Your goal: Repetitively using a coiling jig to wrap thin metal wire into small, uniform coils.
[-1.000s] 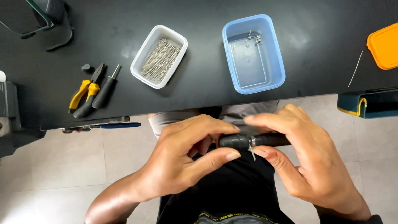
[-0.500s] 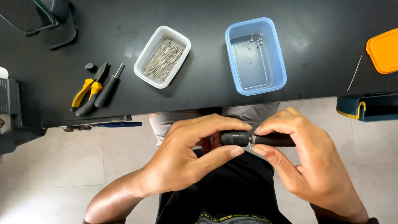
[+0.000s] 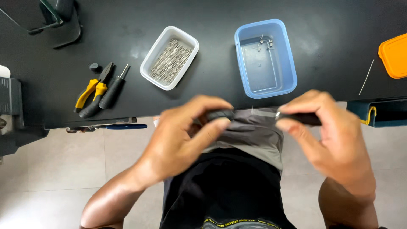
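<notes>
Hands below blue tub (image 3: 265, 59), apart: left hand (image 3: 186, 135) pinches black cap (image 3: 219, 114), right hand (image 3: 335, 135) pinches black handle (image 3: 296, 118); risk: either piece slips to floor from loose fingertips

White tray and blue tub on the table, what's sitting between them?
Nothing: the head view shows only bare black table between the white tray of metal pins and the blue tub.
</notes>
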